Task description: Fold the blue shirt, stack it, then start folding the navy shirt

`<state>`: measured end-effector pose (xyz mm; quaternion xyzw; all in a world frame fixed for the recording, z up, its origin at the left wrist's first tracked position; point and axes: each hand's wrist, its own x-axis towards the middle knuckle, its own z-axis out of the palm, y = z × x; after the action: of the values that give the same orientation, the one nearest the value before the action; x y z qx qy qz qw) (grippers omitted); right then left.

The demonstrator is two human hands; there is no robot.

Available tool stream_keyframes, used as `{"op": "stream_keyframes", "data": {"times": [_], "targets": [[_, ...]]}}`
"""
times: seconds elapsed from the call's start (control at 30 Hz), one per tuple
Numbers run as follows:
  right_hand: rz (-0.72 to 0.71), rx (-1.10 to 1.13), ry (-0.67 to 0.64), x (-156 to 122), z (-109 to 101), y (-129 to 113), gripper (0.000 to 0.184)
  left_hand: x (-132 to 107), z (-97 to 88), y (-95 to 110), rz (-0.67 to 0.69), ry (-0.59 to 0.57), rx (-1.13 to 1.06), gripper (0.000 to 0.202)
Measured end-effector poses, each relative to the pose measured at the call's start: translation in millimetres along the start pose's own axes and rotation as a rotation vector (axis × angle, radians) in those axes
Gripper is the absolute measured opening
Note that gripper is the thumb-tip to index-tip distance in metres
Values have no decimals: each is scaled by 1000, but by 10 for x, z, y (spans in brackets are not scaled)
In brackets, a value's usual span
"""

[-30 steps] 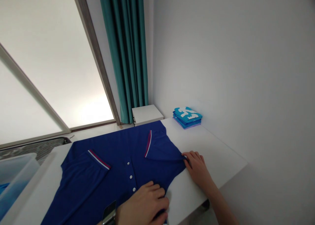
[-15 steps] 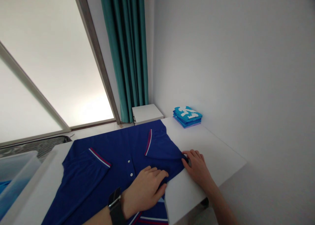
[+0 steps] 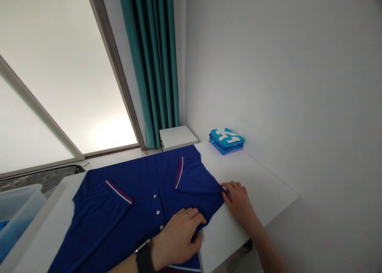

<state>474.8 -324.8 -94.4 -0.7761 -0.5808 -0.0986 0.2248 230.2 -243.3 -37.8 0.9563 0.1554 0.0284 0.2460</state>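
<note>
A dark blue polo shirt (image 3: 143, 185) lies spread on the white table (image 3: 262, 189), its sleeves folded in, with red and white cuff stripes and white buttons showing. My left hand (image 3: 179, 237), a black watch on its wrist, rests on the shirt near its collar end, fingers curled over the cloth edge. My right hand (image 3: 238, 201) lies at the shirt's right shoulder corner, fingertips pinching the fabric there.
A stack of folded turquoise and blue shirts (image 3: 227, 141) sits at the table's far right by the wall. A clear plastic bin (image 3: 14, 213) stands at the left. A small white cabinet (image 3: 177, 137), a teal curtain (image 3: 155, 62) and a window are behind.
My left hand slid up along the shirt's edge by the collar and shifted slightly back; the cloth under it moved a little. My right hand stayed at the shoulder corner.
</note>
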Motion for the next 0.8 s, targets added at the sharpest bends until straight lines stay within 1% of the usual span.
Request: {"op": "stream_keyframes", "data": {"times": [0.13,0.3,0.43,0.53,0.63,0.73,0.8], "targets": [[5,12,-9,4,-20,-18,20,12,-15,10,37,-40,-17,25],[6,38,-22,1,-26,-17,21,19,-45,45,64,-56,12,20],[3,41,-29,-2,-20,-11,21,52,-176,59,70,-85,2,17],[8,46,-36,-1,-21,-12,21,104,-283,8,53,-58,7,18],[8,50,-38,-1,-20,-6,20,183,-385,-168,8,20,60,17],[-2,52,-21,-4,-13,4,21,272,-521,-474,-84,84,116,17],[-12,45,-8,-6,-9,8,21,314,-623,-702,-170,129,142,18]]}}
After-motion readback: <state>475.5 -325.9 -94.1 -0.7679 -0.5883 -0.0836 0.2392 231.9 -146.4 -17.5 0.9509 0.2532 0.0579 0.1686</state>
